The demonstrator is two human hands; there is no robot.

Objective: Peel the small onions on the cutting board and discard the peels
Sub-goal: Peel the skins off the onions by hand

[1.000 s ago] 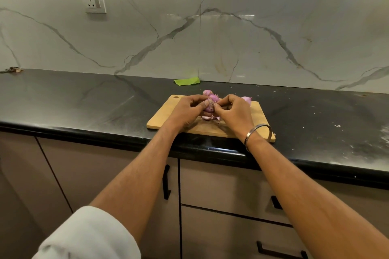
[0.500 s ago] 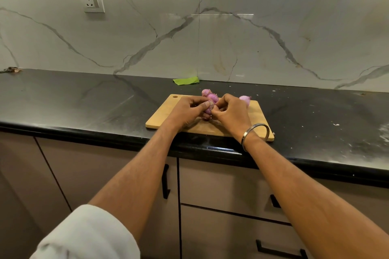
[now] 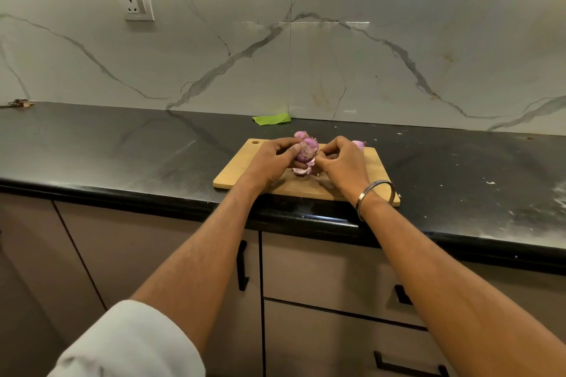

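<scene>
Peeling had only just begun.
My left hand (image 3: 275, 159) gripped one small onion (image 3: 306, 152) over the cutting board (image 3: 242, 171); my right hand (image 3: 341, 162) pinched its peel; loose peels (image 3: 301, 171) lay below, other onions (image 3: 359, 144) waited.

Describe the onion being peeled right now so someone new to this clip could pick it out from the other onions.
Find the light wooden cutting board on the black stone countertop. Above its middle, the left hand grips a small purple onion, with the right hand beside it. Unlike the purple onions resting at the board's far edge, this one is held in fingers, with loose pinkish peel scraps directly beneath.
</scene>
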